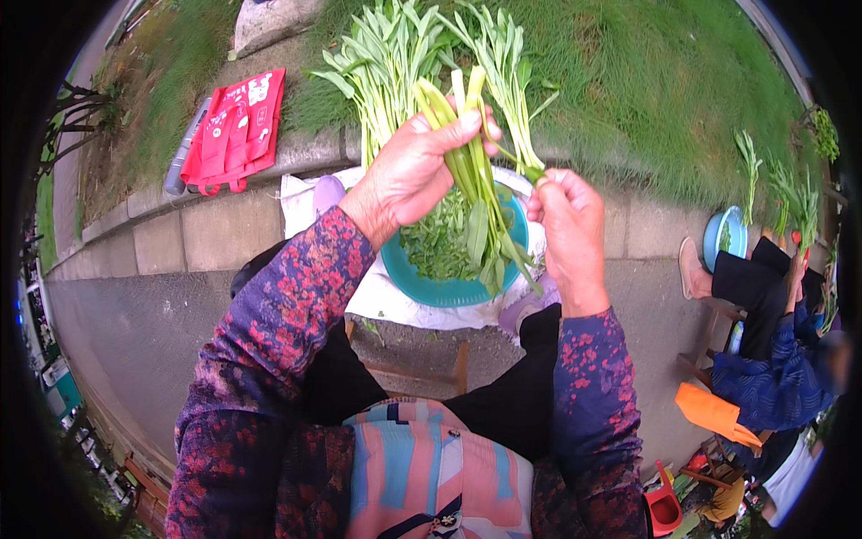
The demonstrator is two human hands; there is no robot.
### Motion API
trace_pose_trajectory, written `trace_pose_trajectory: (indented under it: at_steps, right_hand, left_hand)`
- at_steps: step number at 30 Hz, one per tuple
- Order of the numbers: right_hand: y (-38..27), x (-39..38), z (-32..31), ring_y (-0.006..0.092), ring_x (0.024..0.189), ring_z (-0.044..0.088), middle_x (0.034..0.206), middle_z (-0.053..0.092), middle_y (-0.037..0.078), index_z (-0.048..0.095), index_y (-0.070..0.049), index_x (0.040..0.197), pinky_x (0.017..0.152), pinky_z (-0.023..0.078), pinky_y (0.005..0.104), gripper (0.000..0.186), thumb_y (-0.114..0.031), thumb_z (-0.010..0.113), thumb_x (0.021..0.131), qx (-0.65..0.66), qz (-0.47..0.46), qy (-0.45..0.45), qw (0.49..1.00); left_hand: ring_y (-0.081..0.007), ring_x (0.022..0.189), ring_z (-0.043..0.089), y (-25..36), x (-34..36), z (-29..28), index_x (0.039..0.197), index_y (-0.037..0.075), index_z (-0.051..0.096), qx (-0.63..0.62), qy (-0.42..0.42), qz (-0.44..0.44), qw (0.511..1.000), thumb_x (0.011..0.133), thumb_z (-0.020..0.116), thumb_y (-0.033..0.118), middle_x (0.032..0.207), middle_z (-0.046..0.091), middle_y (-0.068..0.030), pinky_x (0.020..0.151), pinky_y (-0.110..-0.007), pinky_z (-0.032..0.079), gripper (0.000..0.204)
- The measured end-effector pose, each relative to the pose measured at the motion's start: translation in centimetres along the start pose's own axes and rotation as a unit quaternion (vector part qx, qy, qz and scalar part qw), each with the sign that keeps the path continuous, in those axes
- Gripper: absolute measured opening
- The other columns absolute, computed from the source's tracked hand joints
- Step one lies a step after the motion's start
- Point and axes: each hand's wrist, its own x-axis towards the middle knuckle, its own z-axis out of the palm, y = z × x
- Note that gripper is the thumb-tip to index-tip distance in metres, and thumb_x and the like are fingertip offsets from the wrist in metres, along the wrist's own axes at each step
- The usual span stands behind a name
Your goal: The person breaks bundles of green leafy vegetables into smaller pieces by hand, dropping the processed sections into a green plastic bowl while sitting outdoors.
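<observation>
My left hand (pixel 417 166) is closed round a small bunch of water spinach (pixel 474 202), its thick pale stem ends up and its leaves hanging down. At the bunch's right side, my right hand (pixel 575 234) pinches a thin stem with a bit of green leaf. Both hands are above a teal plastic basin (pixel 426 292), which holds loose green leaves (pixel 433 242). The basin stands on a white sheet (pixel 377 301) between my feet. Beyond my hands, two larger heaps of water spinach, a left one (pixel 386 63) and a right one (pixel 505 67), lean on the kerb and grass.
A red bag (pixel 235 130) lies on the kerb at left, beside a grey roll (pixel 187 153). Grass (pixel 646 99) spreads behind the stone kerb (pixel 206 234). At right sits another person in dark clothes (pixel 763 377), by a blue basin (pixel 725 235) and an orange cloth or bag (pixel 709 411).
</observation>
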Motion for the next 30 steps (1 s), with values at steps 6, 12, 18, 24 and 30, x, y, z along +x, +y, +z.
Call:
trace_pose_trajectory:
  at_steps: [6, 12, 18, 24, 30]
  right_hand:
    - [-1.5, 0.9, -1.8, 0.0075, 0.060, 0.052, 0.077, 0.058, 0.002, 0.058, -0.001, 0.090, 0.055, 0.045, 0.0217, 0.008, -0.009, 0.057, 0.087, 0.163, 0.007, 0.053, 0.985]
    - [-2.2, 1.0, -3.3, 0.0076, 0.066, 0.052, 0.078, 0.058, 0.002, 0.059, -0.002, 0.093, 0.062, 0.043, 0.0204, 0.011, -0.012, 0.058, 0.088, 0.133, -0.091, 0.062, 0.985]
    - [-1.9, -0.1, -3.1, 0.0092, 0.067, 0.052, 0.076, 0.057, 0.001, 0.057, -0.004, 0.086, 0.063, 0.043, 0.0240, 0.009, -0.011, 0.051, 0.088, 0.087, -0.041, -0.033, 0.995]
    - [-0.2, -1.1, -2.0, 0.0088, 0.063, 0.053, 0.069, 0.057, 0.001, 0.057, -0.001, 0.077, 0.057, 0.042, 0.0248, 0.012, -0.009, 0.057, 0.085, -0.260, -0.005, -0.237, 0.936]
    - [-0.5, -1.3, -3.0, 0.0105, 0.059, 0.054, 0.067, 0.061, 0.004, 0.064, 0.001, 0.098, 0.058, 0.044, 0.0246, 0.018, -0.008, 0.061, 0.083, -0.319, -0.087, -0.168, 0.929]
  left_hand:
    - [-0.0223, 0.098, 0.054, 2.2, 0.3, -2.2, 0.106, 0.009, 0.051, -0.121, 0.014, 0.050, 0.991, 0.093, 0.054, 0.020, 0.095, 0.057, -0.0026, 0.092, -0.045, 0.045, 0.018]
    - [-0.0285, 0.110, 0.052, 6.5, 0.2, -5.0, 0.106, 0.003, 0.051, -0.184, 0.231, 0.154, 0.943, 0.094, 0.050, 0.021, 0.110, 0.056, -0.0097, 0.101, -0.057, 0.032, 0.021]
    - [-0.0276, 0.115, 0.047, 8.9, -0.5, -6.2, 0.112, 0.001, 0.048, -0.199, 0.336, 0.191, 0.901, 0.098, 0.038, 0.026, 0.116, 0.053, -0.0126, 0.104, -0.057, 0.027, 0.030]
    - [-0.0251, 0.111, 0.049, 8.7, -0.6, -6.1, 0.114, 0.004, 0.049, -0.136, 0.320, 0.187, 0.919, 0.098, 0.042, 0.027, 0.117, 0.054, -0.0102, 0.101, -0.054, 0.033, 0.029]
    - [-0.0196, 0.087, 0.057, 5.7, -0.4, -2.9, 0.108, 0.004, 0.051, 0.070, 0.138, 0.091, 0.984, 0.094, 0.053, 0.020, 0.092, 0.060, -0.0076, 0.084, -0.033, 0.047, 0.022]
